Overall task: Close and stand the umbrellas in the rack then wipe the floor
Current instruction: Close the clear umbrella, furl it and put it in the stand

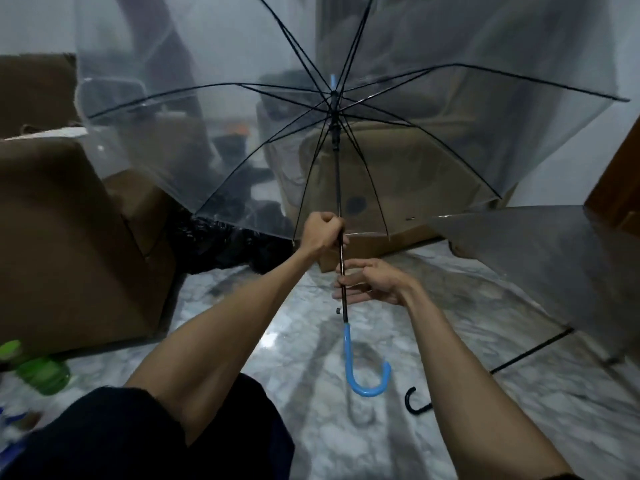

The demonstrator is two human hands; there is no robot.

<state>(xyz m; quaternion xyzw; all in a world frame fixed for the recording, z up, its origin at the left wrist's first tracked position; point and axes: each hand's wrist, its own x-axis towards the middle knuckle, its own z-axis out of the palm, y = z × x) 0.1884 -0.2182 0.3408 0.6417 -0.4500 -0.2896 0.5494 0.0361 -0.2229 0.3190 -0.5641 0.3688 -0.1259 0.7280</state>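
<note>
Two hands meet the shaft (338,188) of the clear umbrella (433,126): left hand (323,233) clenched round it, right hand (370,282) touching lower, grip unclear. Sliding down, the runner (334,133) could pinch that clenched hand.

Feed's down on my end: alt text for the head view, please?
The left hand grips the shaft of an open clear plastic umbrella with a blue hooked handle; the right hand touches the shaft lower down. A second open clear umbrella with a black hooked handle lies on the grey marble floor.
</note>
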